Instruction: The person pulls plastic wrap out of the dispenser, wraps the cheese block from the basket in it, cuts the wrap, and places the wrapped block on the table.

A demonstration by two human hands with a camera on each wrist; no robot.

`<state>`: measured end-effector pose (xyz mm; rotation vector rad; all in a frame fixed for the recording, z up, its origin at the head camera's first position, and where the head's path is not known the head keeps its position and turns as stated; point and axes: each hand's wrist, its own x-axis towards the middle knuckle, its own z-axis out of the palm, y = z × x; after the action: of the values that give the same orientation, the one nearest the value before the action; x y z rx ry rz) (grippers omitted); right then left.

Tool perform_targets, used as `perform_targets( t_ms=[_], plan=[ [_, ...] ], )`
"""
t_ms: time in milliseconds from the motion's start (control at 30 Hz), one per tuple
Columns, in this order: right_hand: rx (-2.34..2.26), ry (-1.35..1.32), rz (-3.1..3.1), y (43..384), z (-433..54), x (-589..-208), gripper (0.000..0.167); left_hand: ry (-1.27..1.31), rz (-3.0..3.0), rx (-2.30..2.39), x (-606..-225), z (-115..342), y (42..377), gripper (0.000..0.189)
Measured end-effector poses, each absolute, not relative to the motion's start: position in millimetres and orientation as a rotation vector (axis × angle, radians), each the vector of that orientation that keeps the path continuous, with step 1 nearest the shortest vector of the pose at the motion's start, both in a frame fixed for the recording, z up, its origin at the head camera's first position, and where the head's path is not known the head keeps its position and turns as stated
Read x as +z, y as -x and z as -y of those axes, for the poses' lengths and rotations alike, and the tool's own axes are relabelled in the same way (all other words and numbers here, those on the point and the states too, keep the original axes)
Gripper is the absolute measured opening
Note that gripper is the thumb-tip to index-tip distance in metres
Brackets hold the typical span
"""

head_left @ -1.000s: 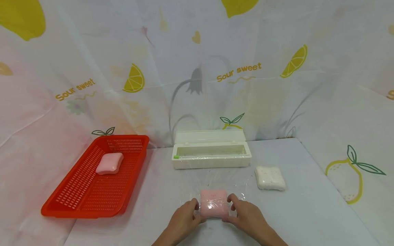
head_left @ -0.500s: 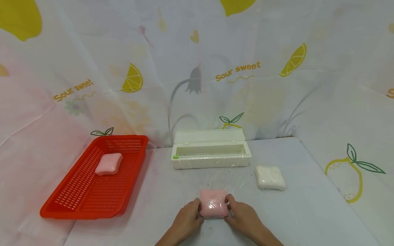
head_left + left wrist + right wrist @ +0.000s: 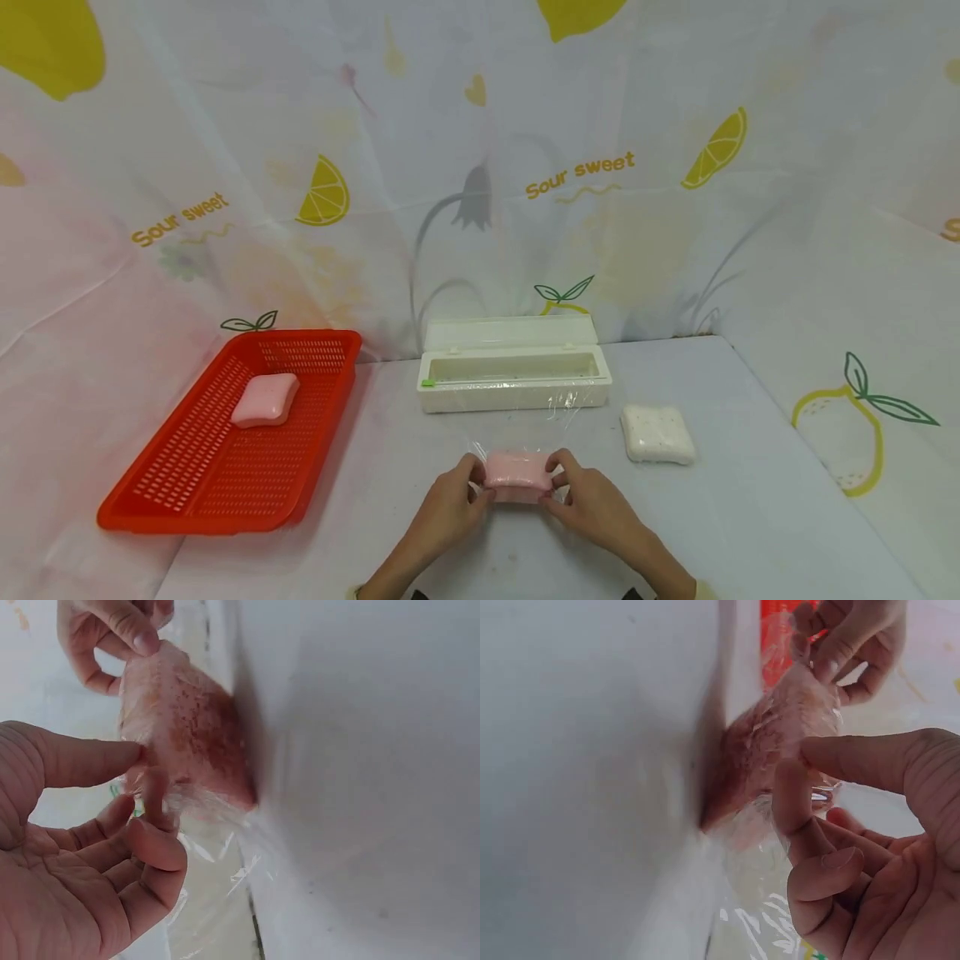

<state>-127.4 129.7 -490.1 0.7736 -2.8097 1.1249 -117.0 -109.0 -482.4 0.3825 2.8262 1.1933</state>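
A pink pillow-shaped block [image 3: 518, 471], covered in clear cling film, is tilted up with its near side raised off the table. My left hand [image 3: 450, 502] pinches its left end between thumb and fingers, and my right hand [image 3: 592, 502] pinches the right end likewise. Both wrist views show its mottled underside [image 3: 199, 724], with the far edge low at the table. Clear film [image 3: 517, 429] stretches from the block back to a white cling film dispenser [image 3: 516, 395], whose lid stands raised. Creased film also bunches at the block's ends.
A red plastic basket [image 3: 300, 500] stands at the left with another pink block [image 3: 266, 400] inside. On the table's right lies a white pillow-shaped block [image 3: 657, 434], which looks film-wrapped. A printed cloth [image 3: 420, 108] hangs behind the table.
Both hands have closed in on the pink block's ends. The block has gone from lying flat to tilting forward, near side up, and has shifted slightly toward the dispenser.
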Motion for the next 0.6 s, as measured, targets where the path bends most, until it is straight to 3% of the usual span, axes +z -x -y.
perform_targets(
  t_ms=[333, 600],
  plan=[
    [1.301, -0.685, 2.779, 164.6, -126.8, -476.3, 0.038, -0.27, -2.925, 1.36, -475.4, 102.5, 156.6, 0.015],
    [1.323, -0.533, 2.684, 193.0, -118.4, -480.6, 0.028, -0.236, -2.926, 1.375, -476.1, 94.0, 183.1, 0.025]
  ],
)
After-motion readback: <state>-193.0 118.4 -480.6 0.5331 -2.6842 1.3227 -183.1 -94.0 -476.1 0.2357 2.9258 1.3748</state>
